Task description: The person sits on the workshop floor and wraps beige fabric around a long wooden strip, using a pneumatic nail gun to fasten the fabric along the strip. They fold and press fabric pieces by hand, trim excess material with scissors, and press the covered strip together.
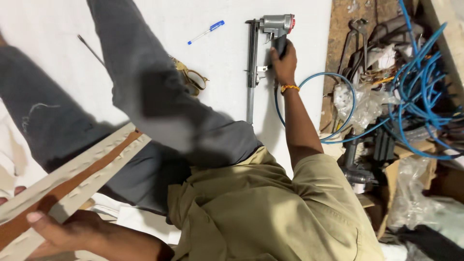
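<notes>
Both hands busy: right [284, 62] grips staple gun [270, 34], left [63, 232] holds strip [82, 174].

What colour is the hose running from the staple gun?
Blue. The hose loops from the grey staple gun, seen in the head view.

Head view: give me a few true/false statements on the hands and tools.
1. The right hand grips the staple gun. True.
2. A red hose runs to the gun. False: the hose is blue.
3. The left hand holds a long strip. True.
4. The pen is in the right hand. False: it lies loose on the white surface.
5. Scissors lie by the leg. True.
</notes>
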{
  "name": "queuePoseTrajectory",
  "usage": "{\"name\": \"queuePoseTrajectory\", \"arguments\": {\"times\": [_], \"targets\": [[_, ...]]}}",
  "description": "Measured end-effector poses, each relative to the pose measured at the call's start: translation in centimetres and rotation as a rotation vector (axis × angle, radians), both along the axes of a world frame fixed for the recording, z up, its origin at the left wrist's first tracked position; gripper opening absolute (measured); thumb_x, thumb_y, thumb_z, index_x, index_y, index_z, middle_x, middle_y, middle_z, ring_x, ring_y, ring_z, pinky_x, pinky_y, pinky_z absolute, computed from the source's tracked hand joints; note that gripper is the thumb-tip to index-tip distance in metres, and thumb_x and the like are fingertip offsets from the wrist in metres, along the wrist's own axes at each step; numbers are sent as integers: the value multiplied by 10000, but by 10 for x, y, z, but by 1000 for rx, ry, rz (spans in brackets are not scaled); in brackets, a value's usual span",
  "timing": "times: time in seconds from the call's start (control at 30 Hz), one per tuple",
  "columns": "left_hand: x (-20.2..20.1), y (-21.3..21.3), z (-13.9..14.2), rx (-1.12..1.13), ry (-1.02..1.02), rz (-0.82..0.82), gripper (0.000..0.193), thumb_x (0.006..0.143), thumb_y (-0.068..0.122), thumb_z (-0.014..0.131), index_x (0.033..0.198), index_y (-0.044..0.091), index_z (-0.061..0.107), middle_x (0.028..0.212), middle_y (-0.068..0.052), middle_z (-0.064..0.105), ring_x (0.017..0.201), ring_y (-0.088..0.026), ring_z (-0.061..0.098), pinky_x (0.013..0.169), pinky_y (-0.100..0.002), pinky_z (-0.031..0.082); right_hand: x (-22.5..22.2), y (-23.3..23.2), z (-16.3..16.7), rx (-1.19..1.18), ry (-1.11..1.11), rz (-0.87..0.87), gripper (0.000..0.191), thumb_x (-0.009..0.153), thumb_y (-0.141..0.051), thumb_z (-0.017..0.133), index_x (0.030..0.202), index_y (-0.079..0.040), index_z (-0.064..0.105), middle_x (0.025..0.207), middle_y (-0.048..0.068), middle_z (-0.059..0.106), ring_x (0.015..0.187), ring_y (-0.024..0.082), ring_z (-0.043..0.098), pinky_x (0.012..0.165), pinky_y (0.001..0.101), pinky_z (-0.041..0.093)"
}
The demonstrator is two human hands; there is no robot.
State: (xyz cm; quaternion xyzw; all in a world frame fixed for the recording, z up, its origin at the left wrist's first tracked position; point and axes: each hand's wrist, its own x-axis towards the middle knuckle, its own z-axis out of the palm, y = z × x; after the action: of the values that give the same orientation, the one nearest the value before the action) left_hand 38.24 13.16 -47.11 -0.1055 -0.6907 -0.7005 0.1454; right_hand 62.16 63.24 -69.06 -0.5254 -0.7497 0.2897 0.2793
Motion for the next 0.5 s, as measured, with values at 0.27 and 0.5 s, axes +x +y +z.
{"name": "queuePoseTrajectory", "arguments": {"times": [0.27, 0.5], "targets": [[6, -16, -12, -99, 45, -60, 755, 984, 206, 733, 1478, -48, 221, 1520, -332, 428, 1354, -411, 631, 1101, -510, 625, 4, -25, 3, 111, -210, -76, 649, 877, -221, 789, 1377, 52, 479, 1222, 255, 537, 1083, 426, 558, 961, 472, 470], [20, -14, -13, -11, 11, -133, 806, 1000, 108, 734, 1510, -66, 135, 1547, -341, 435, 1393, -374, 581, 1197, -445, 554, 26, -7, 11, 31, -126, -8, 576, 864, -193, 804, 1325, 62, 571, 1130, 246, 630, 989, 384, 638, 850, 472, 533]]}}
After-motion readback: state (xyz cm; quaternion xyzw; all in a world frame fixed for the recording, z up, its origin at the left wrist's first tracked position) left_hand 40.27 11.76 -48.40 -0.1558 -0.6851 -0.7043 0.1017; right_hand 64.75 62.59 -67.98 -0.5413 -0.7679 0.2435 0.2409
